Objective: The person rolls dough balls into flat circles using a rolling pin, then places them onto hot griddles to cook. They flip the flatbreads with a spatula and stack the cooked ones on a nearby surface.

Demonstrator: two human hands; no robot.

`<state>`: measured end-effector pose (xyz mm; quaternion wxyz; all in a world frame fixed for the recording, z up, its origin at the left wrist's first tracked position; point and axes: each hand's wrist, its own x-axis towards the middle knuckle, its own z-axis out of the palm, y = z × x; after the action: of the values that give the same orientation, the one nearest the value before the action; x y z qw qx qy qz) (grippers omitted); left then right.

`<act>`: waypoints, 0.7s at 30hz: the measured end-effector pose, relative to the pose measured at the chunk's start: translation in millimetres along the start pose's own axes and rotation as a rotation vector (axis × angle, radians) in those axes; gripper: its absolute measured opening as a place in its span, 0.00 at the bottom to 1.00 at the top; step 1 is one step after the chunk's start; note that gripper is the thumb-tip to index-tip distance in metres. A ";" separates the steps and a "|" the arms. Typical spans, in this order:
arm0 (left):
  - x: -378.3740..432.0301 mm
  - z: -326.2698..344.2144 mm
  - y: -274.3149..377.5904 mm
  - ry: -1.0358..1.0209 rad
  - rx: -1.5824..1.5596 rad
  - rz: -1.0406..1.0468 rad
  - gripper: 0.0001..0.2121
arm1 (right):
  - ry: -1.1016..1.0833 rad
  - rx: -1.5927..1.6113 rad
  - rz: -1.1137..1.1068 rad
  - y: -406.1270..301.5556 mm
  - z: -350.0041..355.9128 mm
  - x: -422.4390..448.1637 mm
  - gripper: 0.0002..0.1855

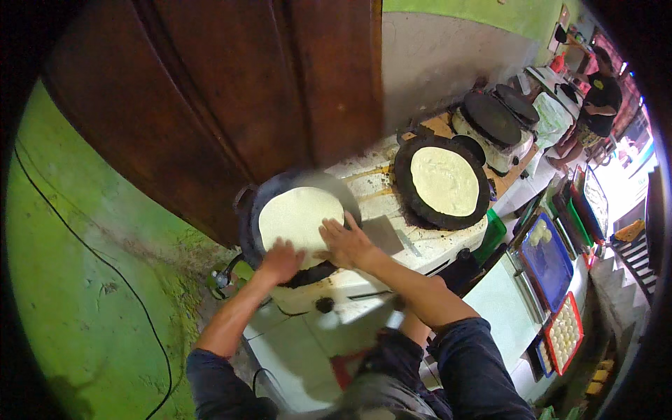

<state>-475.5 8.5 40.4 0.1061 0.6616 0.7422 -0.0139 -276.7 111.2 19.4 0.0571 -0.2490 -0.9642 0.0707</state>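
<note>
A thin round sheet of pale dough [299, 215] lies in a dark round pan [251, 231] on a white gas stove [373, 202]. Both of my hands are at its near edge. My left hand [283, 261] rests at the lower left rim of the sheet, its fingertips on the dough. My right hand [346, 242] is spread over the lower right edge, fingers apart. On the right side of the stove, a second dark griddle [407, 197] bears another dough sheet [445, 181] with a bubbled surface. A flat metal scraper [409, 243] lies between the pans.
Further right stand dark griddle plates [492, 119] on another stove. A pale tabletop [504, 302] holds a blue tray [548, 262] with dough balls; a red-rimmed tray [564, 333] is full of them. A gas regulator [221, 279] sits left of the stove. Another person [601, 105] is at the far right.
</note>
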 end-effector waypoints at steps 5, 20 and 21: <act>-7.2 -12.4 -14.0 -0.154 0.130 -0.035 0.25 | -0.039 -0.219 0.206 -4.9 -50.8 -22.2 0.45; 101.5 -15.5 -38.3 0.253 -0.123 -0.022 0.34 | 0.068 0.122 0.995 81.7 -72.2 -332.9 0.29; 110.5 -10.1 -12.3 0.097 -0.164 -0.031 0.34 | 0.030 0.035 1.123 88.0 -43.7 -385.7 0.29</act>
<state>-500.3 116.8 29.4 0.1237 0.6392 0.7551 0.0770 106.5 3.9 19.1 0.0287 -0.7241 -0.6815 0.1026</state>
